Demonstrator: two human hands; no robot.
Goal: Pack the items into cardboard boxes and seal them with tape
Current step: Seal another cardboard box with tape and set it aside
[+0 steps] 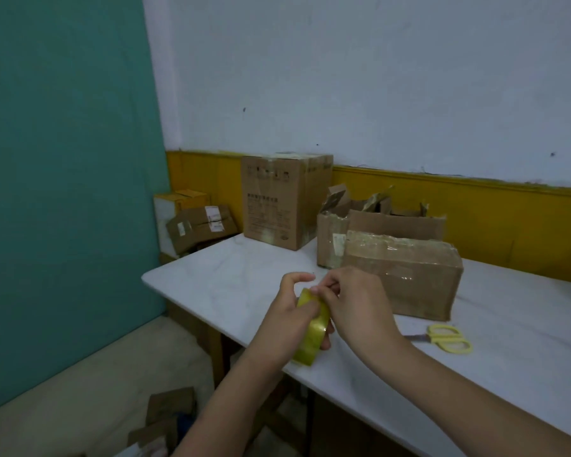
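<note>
A roll of yellowish clear tape [312, 328] is held above the front left part of the white table [231, 282]. My left hand [289, 316] grips the roll from the left side. My right hand [353, 305] pinches at the roll's top edge with its fingertips. Just behind my right hand lies a closed cardboard box [409, 278] with shiny tape across its top. An open, torn cardboard box [373, 222] stands behind that one. A tall closed cardboard box [284, 199] stands at the table's back left corner.
Yellow-handled scissors [447, 338] lie on the table right of my right forearm. Small boxes [198, 225] are stacked on the floor by the teal wall beyond the table's left end. More cardboard pieces [168, 413] lie on the floor at lower left.
</note>
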